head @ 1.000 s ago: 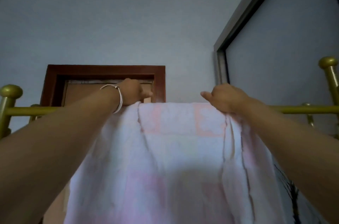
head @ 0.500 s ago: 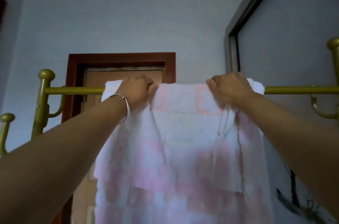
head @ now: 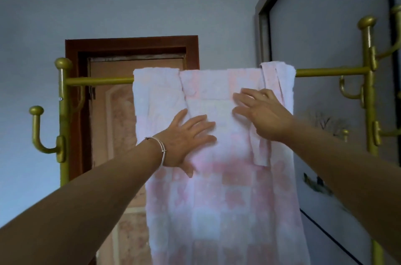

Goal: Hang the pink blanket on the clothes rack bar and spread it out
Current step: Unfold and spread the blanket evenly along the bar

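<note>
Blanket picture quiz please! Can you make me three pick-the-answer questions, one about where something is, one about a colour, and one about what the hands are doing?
1. Where does the blanket hang?
A. over the bar
B. on a hook
C. on the door

2. What colour is the rack?
A. silver
B. gold
C. black

3. How are the hands on the blanket?
A. clenched in fists
B. open and flat
C. off the cloth

Answers:
1 A, its top edge folds over the bar between the two posts.
2 B, posts, bar and hooks are all gold.
3 B, the left hand and right hand lie with fingers spread on the cloth.
</note>
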### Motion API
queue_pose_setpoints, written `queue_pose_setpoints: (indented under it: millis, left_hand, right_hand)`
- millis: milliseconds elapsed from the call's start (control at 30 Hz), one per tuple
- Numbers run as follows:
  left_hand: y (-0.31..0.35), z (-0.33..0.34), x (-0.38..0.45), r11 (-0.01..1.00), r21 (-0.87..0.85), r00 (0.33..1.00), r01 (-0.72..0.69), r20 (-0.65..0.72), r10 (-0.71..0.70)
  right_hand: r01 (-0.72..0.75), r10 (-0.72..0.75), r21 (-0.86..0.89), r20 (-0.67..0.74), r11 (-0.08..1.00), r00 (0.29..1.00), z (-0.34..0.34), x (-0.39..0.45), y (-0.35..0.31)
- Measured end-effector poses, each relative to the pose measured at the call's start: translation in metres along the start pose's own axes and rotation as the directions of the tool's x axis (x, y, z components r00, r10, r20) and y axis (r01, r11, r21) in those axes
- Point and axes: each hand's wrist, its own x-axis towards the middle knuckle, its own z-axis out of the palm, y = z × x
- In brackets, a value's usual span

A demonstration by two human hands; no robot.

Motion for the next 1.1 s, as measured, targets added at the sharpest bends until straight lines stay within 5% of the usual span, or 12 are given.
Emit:
queue_pose_setpoints:
  millis: [133, 300, 433, 567, 633, 700, 767, 833, 867, 933, 1033, 1100]
  left_hand:
    - [0.014, 0.013, -0.010, 0.982, 0.189, 1.000, -0.011, -0.024, 0.016]
    - [0.014, 0.017, -0.010, 0.984, 0.163, 0.991, 0.074, -0.122, -0.055]
    - [0.028, 0.024, -0.013, 0.975, 0.219, 0.999, 0.042, -0.021, -0.038]
    - [0.028, 0.014, -0.021, 0.949, 0.276, 0.966, 0.153, -0.244, -0.085]
    - [0.018, 0.000, -0.021, 0.964, 0.150, 0.930, 0.218, -0.331, -0.158]
    - [0.005, -0.017, -0.014, 0.934, -0.178, 0.875, 0.311, -0.328, -0.355]
    - [-0.006, -0.038, -0.004, 0.751, -0.569, 0.740, 0.336, -0.333, -0.584]
    - [-0.014, -0.061, 0.003, 0.643, -0.732, 0.619, 0.227, -0.401, -0.675]
    - [-0.018, -0.069, 0.006, 0.650, -0.737, 0.590, 0.185, -0.446, -0.674]
    - [-0.028, -0.076, 0.004, 0.709, -0.684, 0.635, 0.172, -0.474, -0.611]
    - [-0.046, -0.060, -0.014, 0.864, -0.380, 0.757, 0.330, -0.440, -0.483]
    - [-0.062, -0.050, -0.030, 0.852, -0.215, 0.751, 0.478, -0.404, -0.523]
  right_hand:
    - [0.051, -0.032, -0.133, 0.140, 0.990, 0.990, 0.004, -0.024, -0.014]
    - [0.013, 0.032, -0.245, 0.180, 0.969, 0.983, 0.001, -0.032, -0.021]
    - [-0.064, 0.090, -0.136, 0.199, 0.989, 0.976, 0.003, -0.029, -0.030]
    - [-0.134, 0.111, 0.100, 0.210, 0.986, 0.971, 0.008, -0.025, -0.041]
    - [-0.110, 0.074, 0.217, 0.167, 0.970, 0.983, 0.008, -0.019, -0.047]
    - [-0.109, 0.065, 0.383, 0.127, 0.917, 0.990, 0.001, -0.008, -0.060]
    - [-0.075, 0.073, 0.535, 0.026, 0.841, 0.997, -0.007, 0.007, -0.075]
    - [-0.071, 0.130, 0.499, -0.085, 0.864, 0.988, -0.012, 0.023, -0.084]
    - [-0.129, 0.202, 0.452, -0.116, 0.883, 0.973, -0.015, 0.030, -0.083]
    - [-0.292, 0.386, 0.452, -0.129, 0.843, 0.914, -0.021, 0.043, -0.071]
    - [-0.458, 0.595, 0.528, -0.117, 0.716, 0.795, -0.036, 0.052, -0.044]
    - [-0.513, 0.672, 0.550, -0.124, 0.659, 0.730, -0.042, 0.055, -0.029]
